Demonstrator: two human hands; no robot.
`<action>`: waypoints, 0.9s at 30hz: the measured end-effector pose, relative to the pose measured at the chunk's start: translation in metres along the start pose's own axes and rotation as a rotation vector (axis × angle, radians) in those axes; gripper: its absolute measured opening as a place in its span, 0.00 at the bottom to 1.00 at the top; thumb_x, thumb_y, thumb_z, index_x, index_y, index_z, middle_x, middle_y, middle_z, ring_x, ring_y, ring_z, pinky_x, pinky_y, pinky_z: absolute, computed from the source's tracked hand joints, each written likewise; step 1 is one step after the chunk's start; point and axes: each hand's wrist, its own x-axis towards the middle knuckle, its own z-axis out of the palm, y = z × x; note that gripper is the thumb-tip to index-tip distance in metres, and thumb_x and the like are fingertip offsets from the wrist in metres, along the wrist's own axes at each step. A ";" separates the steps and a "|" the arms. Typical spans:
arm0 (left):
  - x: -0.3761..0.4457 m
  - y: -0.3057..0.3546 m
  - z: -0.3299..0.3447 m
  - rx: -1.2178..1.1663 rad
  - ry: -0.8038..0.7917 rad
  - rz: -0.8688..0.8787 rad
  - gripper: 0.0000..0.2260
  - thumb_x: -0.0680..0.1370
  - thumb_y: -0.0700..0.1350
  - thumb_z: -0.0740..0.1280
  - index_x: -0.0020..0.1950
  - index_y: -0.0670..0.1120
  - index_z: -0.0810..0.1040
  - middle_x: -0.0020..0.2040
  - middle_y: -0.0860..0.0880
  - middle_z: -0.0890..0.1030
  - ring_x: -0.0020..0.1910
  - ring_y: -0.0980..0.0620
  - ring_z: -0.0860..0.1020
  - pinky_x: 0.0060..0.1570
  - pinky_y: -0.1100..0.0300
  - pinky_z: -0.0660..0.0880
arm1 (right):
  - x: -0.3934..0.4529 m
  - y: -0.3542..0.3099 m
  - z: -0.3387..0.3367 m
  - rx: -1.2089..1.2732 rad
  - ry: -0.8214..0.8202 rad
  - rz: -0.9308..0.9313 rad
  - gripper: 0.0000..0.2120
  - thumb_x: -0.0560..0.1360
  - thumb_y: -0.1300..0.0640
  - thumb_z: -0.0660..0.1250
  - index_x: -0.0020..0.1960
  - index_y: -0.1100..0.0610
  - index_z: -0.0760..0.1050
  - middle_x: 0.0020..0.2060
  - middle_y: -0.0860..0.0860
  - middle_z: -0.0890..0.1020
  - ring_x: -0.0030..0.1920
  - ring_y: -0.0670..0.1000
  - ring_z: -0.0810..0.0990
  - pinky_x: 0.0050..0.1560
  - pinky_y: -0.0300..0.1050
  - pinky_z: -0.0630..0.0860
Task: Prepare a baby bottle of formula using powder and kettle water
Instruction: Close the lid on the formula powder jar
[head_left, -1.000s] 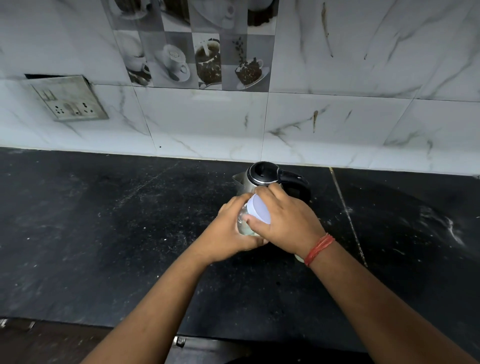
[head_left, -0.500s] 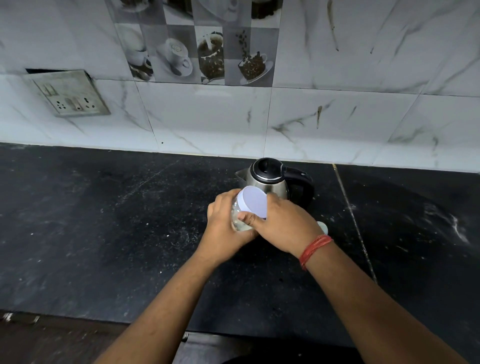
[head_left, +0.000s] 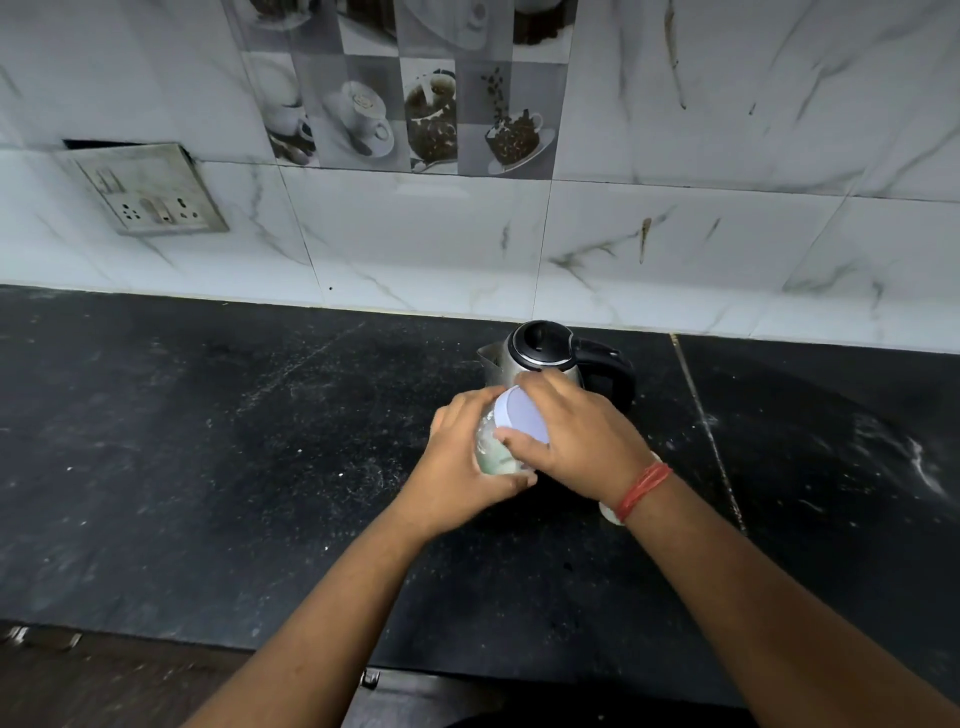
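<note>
Black stone counter (head_left: 218, 467) met marble-look wall tiles (head_left: 675, 249); a steel kettle (head_left: 540, 358) stood near them. The left hand (head_left: 457, 457) gripped a clear jar (head_left: 493, 452), the right hand (head_left: 582, 441) curled round its white lid (head_left: 522, 415).

1. This is a home kitchen: a dark stone bench (head_left: 208, 441) runs along a wall of white marble-look tiles (head_left: 675, 234).
2. Decorative tiles (head_left: 410, 104) picture coffee cups and beans.
3. An electric kettle (head_left: 545, 353) stands on the bench, and a wall socket plate (head_left: 148, 195) sits nearby.
</note>
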 end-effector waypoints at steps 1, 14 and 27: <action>0.000 0.002 0.004 0.056 0.070 0.018 0.39 0.67 0.54 0.80 0.74 0.54 0.68 0.68 0.59 0.70 0.69 0.55 0.65 0.70 0.57 0.68 | 0.000 -0.006 0.008 -0.008 0.054 0.101 0.33 0.74 0.30 0.52 0.64 0.55 0.71 0.58 0.54 0.79 0.53 0.61 0.81 0.49 0.53 0.77; -0.001 -0.019 -0.004 0.063 0.023 0.007 0.42 0.67 0.51 0.83 0.76 0.54 0.66 0.68 0.58 0.69 0.68 0.53 0.64 0.64 0.68 0.62 | 0.010 -0.001 -0.015 0.055 -0.320 -0.116 0.38 0.76 0.34 0.65 0.80 0.46 0.57 0.72 0.45 0.66 0.65 0.52 0.75 0.57 0.40 0.67; -0.010 -0.034 0.012 0.282 0.150 0.009 0.41 0.69 0.65 0.69 0.78 0.47 0.64 0.73 0.51 0.70 0.71 0.48 0.66 0.69 0.45 0.71 | 0.027 -0.035 0.045 0.183 -0.140 0.482 0.26 0.80 0.35 0.53 0.63 0.56 0.68 0.62 0.59 0.79 0.59 0.63 0.79 0.55 0.53 0.73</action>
